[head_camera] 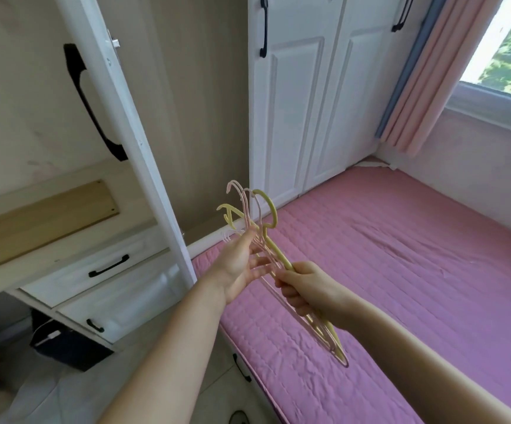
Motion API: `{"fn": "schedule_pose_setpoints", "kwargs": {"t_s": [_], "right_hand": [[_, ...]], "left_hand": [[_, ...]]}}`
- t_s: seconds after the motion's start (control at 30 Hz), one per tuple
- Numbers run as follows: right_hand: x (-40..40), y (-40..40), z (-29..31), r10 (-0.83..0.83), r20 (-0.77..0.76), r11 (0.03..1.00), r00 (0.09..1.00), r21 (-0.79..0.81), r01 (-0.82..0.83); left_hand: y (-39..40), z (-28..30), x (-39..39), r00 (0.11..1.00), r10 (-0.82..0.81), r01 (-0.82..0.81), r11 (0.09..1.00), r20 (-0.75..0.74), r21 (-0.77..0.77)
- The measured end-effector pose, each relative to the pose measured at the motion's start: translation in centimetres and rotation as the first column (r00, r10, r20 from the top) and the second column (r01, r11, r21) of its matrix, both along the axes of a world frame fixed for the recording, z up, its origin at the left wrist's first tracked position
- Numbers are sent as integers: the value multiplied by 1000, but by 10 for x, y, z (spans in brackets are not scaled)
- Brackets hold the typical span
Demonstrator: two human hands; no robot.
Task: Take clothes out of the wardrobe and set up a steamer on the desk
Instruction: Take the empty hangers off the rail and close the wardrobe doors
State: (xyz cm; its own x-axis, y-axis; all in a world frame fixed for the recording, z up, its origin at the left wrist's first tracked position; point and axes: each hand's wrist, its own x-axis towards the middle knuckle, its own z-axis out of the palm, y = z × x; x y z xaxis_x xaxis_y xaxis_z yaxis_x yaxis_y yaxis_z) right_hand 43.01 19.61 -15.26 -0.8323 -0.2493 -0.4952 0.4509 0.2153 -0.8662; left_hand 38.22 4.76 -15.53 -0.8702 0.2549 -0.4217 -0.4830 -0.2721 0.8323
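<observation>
1. Above the edge of the pink bed, the right hand (304,286) is curled into a closed fist around a bundle of hangers (274,255), thin plastic ones in pale yellow and pale pink, smooth and slightly glossy.
2. Beyond the fist, the curved hooks fan out in several directions; below it, the shoulder ends taper to a rounded tip pointing down toward the person.
3. Just left of the grip, the left hand (240,264) is open, palm turned to the right, fingers spread and touching the hanger necks without closing on them.
4. How many hangers are in the bundle is hard to make out, since they overlap and the right fingers cover their middle.
5. Under the grip, the quilted bed cover (401,270) is pink with stitched lines and soft creases.
6. Far beyond the grip stand white panelled wardrobe doors (309,102) with black curved handles, shut; left of the grip an open wardrobe door (144,148) leans across the view, its top cut off.
7. Left and below the grip are white drawers (104,267) with black handles, under a pale desk top.
8. Both forearms are bare, stretched forward and converging on the hangers.
</observation>
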Motion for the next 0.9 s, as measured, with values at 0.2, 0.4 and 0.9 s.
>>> {"fn": "schedule_pose_setpoints", "kwargs": {"t_s": [0.2, 0.4, 0.9], "right_hand": [[41, -1, -4, -69, -25, 997, 997, -29, 68], [59, -19, 1, -138, -99, 990, 986, -57, 132], [0, -138, 40, -331, -544, 908, 771, 39, 417]], "left_hand": [[-12, -4, 40, 998, 38, -44, 984, -41, -171], [-34, 15, 67, 975, 87, -148, 939, -202, -309], [-150, 73, 21, 756, 198, -500, 790, -624, -356]]}}
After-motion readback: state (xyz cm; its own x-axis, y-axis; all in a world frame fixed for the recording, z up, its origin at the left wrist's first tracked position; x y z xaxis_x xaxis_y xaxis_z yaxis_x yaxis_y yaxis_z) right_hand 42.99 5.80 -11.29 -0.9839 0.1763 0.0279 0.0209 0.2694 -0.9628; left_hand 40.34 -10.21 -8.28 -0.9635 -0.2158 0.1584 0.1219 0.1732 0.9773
